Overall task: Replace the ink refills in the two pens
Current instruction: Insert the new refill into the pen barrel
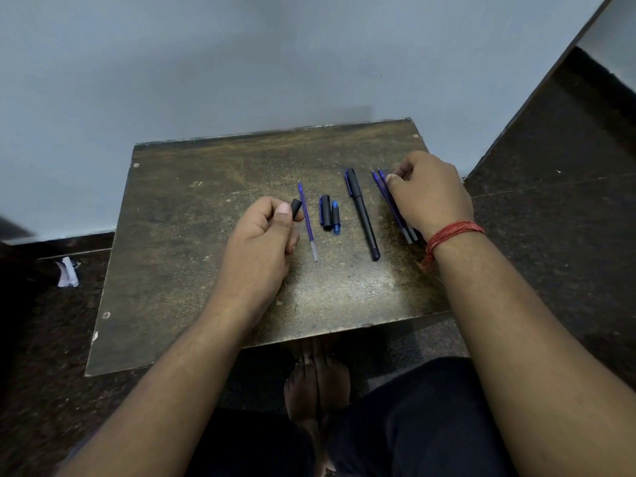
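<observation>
Bare feet (318,383) and dark knees sat closest, under the table (179,256). Left hand (261,232) was curled shut around a black barrel (296,205), open end poking out by the thumb. Beside it lay a loose refill (307,222), then the cap (325,213) touching the blue tip piece (336,216), then a whole pen (362,215). Right hand (430,194) had its fingers pinched together on the spare refills (390,201). Honestly the risk I saw: grabbing both at once, or the tip piece rolling off. Mixing up used and fresh looked easy too.
</observation>
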